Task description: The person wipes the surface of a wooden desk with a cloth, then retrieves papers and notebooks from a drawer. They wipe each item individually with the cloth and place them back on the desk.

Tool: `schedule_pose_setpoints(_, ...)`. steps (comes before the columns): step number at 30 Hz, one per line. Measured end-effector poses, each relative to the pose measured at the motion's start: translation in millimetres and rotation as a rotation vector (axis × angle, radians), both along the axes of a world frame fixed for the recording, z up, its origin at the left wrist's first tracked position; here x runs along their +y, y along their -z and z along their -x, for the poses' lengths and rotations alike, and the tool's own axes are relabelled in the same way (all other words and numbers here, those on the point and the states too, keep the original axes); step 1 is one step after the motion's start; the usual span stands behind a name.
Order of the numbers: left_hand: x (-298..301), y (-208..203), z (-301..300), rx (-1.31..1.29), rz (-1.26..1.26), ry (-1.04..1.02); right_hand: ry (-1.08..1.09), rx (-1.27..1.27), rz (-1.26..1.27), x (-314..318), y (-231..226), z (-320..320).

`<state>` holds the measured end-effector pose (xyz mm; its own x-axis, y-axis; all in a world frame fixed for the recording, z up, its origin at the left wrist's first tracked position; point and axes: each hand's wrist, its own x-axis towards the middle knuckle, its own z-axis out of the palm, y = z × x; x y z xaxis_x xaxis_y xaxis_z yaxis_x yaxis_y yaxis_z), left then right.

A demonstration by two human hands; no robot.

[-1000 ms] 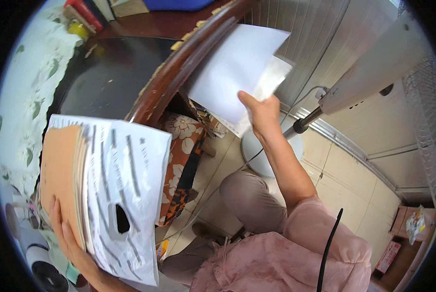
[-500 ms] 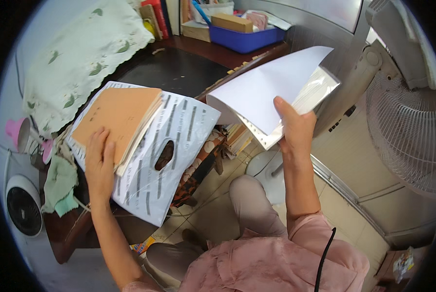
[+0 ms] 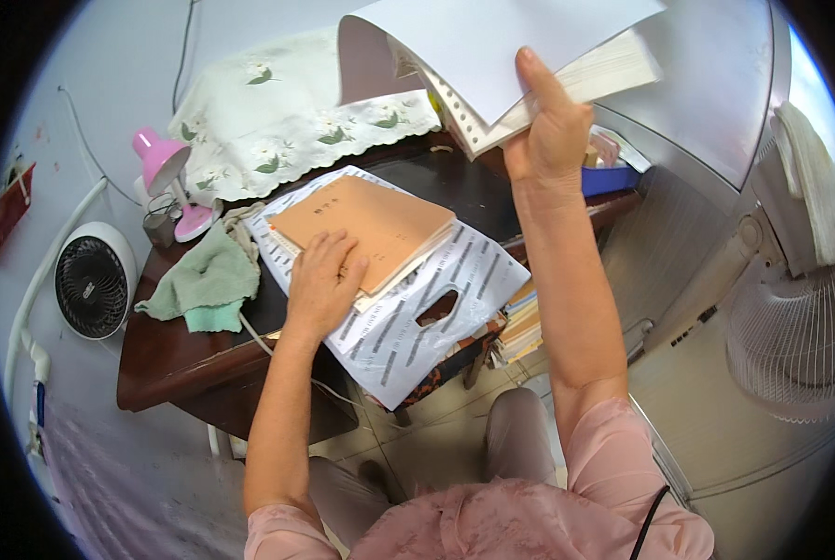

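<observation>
My right hand (image 3: pixel 556 135) grips a thick loose-leaf pad (image 3: pixel 492 56) with punched holes along one edge. Its white top sheet curls over, and my thumb presses on it above the desk. On the desk my left hand (image 3: pixel 320 291) lies with fingers spread on an orange-tan paper notebook (image 3: pixel 366 213), which tops a small stack of papers. Under that stack is a white printed plastic bag (image 3: pixel 408 350) with a cut-out handle hole, hanging past the desk's front edge.
A green cloth (image 3: pixel 208 275), a pink desk lamp (image 3: pixel 164 168) and a black-and-white fan (image 3: pixel 93 285) are at the left. White embroidered fabric (image 3: pixel 287 112) drapes at the back. A blue tray (image 3: pixel 612 179) stands at the right, with a large wire-caged fan (image 3: pixel 791 345) beyond.
My right hand has raised the loose-leaf pad toward the back of the desk, over the fabric. The left hand stays on the notebook. The view has swung left.
</observation>
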<state>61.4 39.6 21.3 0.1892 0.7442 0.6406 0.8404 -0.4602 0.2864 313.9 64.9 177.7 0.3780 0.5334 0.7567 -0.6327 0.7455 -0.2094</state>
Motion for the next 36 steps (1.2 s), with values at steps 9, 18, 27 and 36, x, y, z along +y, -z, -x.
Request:
schedule_pose_setpoints(9,4,0,14,-0.570,-0.026,0.019,-0.467,-0.146,0.875,1,141,64)
schedule_pose_setpoints(18,5,7,17,-0.356,-0.048,-0.032,-0.673,-0.547,0.883,-40,127,71)
schedule_pose_setpoints(27,-2,5,14,-0.141,-0.100,-0.086,-0.370,-0.683,0.706,-60,153,-20)
schedule_pose_setpoints(36,-4,2,10,-0.205,0.029,0.047,0.200,0.051,0.850,-22,235,-126)
